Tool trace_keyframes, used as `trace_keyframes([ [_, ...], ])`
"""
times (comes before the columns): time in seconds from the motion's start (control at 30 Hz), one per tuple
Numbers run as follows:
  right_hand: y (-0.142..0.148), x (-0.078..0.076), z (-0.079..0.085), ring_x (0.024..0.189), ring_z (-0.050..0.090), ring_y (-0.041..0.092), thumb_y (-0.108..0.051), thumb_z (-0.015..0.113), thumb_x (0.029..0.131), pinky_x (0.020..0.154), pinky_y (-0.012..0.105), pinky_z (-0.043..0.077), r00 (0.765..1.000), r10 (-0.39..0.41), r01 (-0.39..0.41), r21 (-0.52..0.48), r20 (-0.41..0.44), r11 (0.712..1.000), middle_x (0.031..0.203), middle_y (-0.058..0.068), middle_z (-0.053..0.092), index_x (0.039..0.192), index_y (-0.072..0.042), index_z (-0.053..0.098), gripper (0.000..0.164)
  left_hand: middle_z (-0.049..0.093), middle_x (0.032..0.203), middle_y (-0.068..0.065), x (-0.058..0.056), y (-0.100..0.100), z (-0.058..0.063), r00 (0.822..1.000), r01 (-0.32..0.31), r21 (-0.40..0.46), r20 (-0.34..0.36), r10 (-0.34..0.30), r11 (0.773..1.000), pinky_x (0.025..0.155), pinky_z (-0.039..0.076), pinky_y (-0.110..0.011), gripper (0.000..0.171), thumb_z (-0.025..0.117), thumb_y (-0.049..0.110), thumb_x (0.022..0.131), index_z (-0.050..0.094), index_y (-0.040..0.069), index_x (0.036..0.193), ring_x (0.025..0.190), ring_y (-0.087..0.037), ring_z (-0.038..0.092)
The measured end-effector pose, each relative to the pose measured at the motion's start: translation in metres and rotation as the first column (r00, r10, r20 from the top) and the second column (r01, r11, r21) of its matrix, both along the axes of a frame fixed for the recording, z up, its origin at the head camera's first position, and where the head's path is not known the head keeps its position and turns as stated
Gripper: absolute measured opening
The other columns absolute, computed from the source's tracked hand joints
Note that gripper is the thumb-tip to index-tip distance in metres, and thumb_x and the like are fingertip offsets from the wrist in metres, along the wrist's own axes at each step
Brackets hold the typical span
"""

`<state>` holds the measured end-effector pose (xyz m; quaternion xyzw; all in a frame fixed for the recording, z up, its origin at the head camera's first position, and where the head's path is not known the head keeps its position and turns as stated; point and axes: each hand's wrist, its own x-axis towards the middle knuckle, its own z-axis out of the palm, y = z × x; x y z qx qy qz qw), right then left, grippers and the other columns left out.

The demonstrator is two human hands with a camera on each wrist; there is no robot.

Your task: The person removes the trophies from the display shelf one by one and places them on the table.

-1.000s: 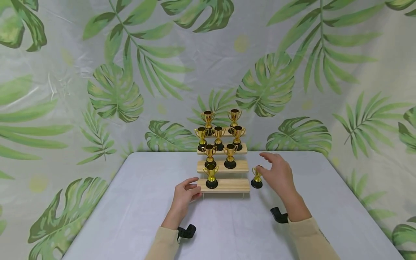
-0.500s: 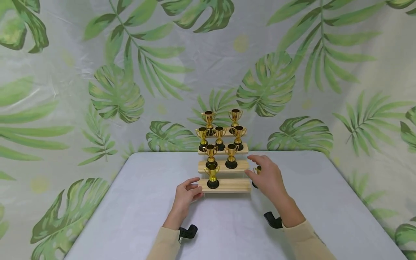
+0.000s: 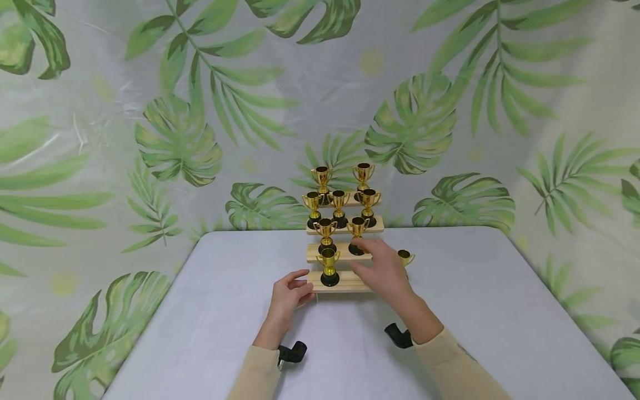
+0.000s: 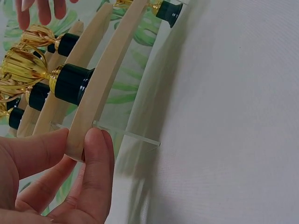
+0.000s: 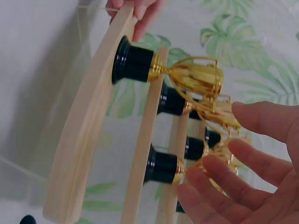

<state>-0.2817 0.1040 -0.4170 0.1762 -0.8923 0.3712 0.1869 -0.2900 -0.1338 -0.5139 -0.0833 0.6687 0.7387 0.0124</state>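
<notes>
My left hand [image 3: 286, 300] pinches the left end of the lowest wooden shelf [image 4: 110, 70] between thumb and fingers. A small gold trophy cup [image 3: 328, 265] with a black base stands upright near that end of the shelf. My right hand [image 3: 384, 273] hovers over the shelf's right part, holding nothing. In the right wrist view its fingers [image 5: 252, 161] are spread apart, close to the gold cups but with no grip on any. Another trophy [image 3: 405, 257] stands on the table right of the shelf, partly hidden behind this hand.
Several more gold trophies [image 3: 339, 205] stand on the upper tiers [image 3: 345, 224] of the stepped wooden rack. Thin clear supports [image 4: 135, 135] hold up the shelf. A white-covered table [image 3: 240, 266] lies underneath, with a leaf-patterned backdrop [image 3: 270, 205] behind.
My right hand has let go of the trophy on the table at right and moved left, over the lowest shelf. The left hand keeps its hold on the shelf end.
</notes>
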Motion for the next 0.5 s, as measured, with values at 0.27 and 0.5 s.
trace_keyframes([
  [0.27, -0.027, -0.008, -0.002, 0.107, 0.063, 0.027, -0.024, 0.085, 0.084, 0.083, 0.047, 0.056, 0.999, 0.026, -0.026, -0.007, 0.031, 1.000, 0.119, 0.007, 0.067, 0.127, -0.012, 0.069, 0.047, 0.062, 0.106, -0.017, 0.000, -0.002, 0.001, 1.000, -0.016, 0.009, 0.010, 0.015, 1.000, 0.079, 0.062, -0.034, 0.045, 0.071, -0.002, 0.092, 0.061, 0.003, 0.135, 0.092, -0.031, 0.070],
  [0.5, -0.037, -0.013, -0.008, 0.105, 0.063, 0.028, -0.023, 0.083, 0.085, 0.083, 0.046, 0.055, 0.997, 0.033, -0.031, -0.030, 0.074, 0.999, 0.114, 0.007, 0.068, 0.125, -0.013, 0.070, 0.043, 0.063, 0.104, -0.017, 0.000, -0.001, 0.000, 1.000, -0.001, 0.005, -0.012, 0.001, 1.000, 0.079, 0.061, -0.034, 0.045, 0.071, -0.002, 0.092, 0.060, 0.001, 0.136, 0.084, -0.022, 0.070],
])
